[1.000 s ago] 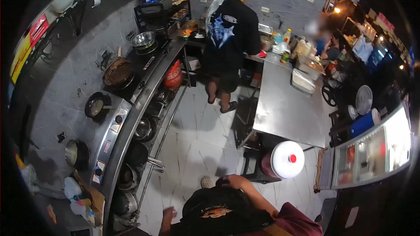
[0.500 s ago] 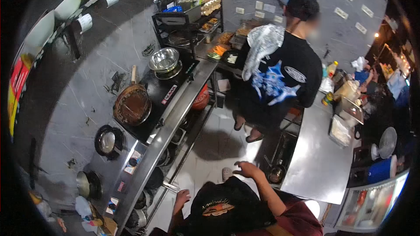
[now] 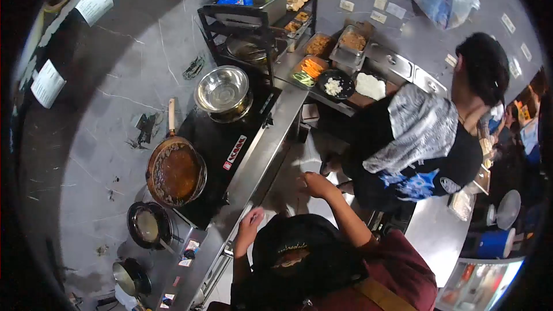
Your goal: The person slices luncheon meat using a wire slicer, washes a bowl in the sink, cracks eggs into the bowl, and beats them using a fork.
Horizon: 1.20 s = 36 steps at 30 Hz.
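My left hand (image 3: 248, 231) is raised beside the steel counter edge (image 3: 245, 200), fingers loosely bent and a little apart, with nothing visible in it. Out in front of my body, my right hand (image 3: 317, 185) hangs above the floor near the co-worker's legs; its fingers are loosely bent, slightly blurred and without any object. Left of my hands, a brown-coated frying pan (image 3: 177, 173) with a wooden handle sits on the black stove (image 3: 222, 138). Farther back on the stove are stacked steel bowls (image 3: 222, 89).
A co-worker in a black shirt (image 3: 368, 144) with a silvery cloth (image 3: 412, 129) on the shoulder stands ahead right. Beyond are food containers (image 3: 311, 71), a white slab (image 3: 370, 86) and a rack (image 3: 266, 34) with eggs. Two dark pans (image 3: 151, 226) (image 3: 131, 278) lie left; a steel table (image 3: 440, 233) is right.
My view has moved forward toward the stove and rack. The co-worker now appears farther right and leans over. Both my hands appear higher in view, their fingers more bent than before.
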### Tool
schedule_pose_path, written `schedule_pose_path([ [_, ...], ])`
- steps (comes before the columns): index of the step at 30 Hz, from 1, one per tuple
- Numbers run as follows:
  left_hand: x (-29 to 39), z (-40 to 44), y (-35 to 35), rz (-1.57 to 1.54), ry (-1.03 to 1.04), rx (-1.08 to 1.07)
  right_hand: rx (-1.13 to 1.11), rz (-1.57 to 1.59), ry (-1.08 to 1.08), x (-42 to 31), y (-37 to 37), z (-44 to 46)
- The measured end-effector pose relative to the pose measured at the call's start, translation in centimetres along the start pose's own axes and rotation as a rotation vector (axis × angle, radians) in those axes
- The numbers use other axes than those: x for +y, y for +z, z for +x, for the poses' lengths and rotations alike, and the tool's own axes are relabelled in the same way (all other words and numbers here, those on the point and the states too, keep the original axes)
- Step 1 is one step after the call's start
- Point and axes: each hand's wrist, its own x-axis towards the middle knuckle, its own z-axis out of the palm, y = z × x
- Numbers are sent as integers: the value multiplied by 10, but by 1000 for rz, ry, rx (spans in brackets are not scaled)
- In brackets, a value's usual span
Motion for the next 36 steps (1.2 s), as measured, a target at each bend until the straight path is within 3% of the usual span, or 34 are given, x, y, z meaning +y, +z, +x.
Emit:
schedule_pose_path([
  [3, 91, 44, -10, -271, -59, -43, 74, 274, -83, -25, -30, 34],
  [6, 148, 82, -18, -264, 77, -101, 123, 487, -36, -40, -55, 62],
  [10, 207, 124, -18, -227, 132, -119, 287, 368, -37, -31, -88, 114],
  [15, 200, 162, -14, -280, 132, -93, 684, 413, -129, 4, -178, 211],
  [16, 201, 163, -13, -253, 117, -71, 773, 475, -215, 24, -211, 237],
  [17, 192, 169, -14, -305, 57, -93, 928, 529, -113, 33, -246, 258],
  [18, 178, 172, -19, -353, 0, -106, 1253, 346, -219, 36, -292, 282],
  [19, 147, 177, -23, -286, 16, -109, 1278, 610, -167, 46, -336, 303],
  [20, 117, 182, -28, -219, 33, -110, 1334, 570, 20, 33, -386, 309],
  [22, 116, 204, -24, -140, -18, -80, 1507, 489, -193, 34, -470, 356],
  [25, 162, 245, -10, -126, -151, 16, 1437, 195, -325, 37, -590, 422],
  [28, 189, 271, -5, -121, -216, 94, 1260, -145, -207, 67, -671, 503],
  [32, 203, 288, -6, -134, -256, 182, 929, -466, -40, 116, -726, 595],
  [36, 202, 292, -11, -165, -289, 249, 855, -483, 247, 91, -733, 611],
])
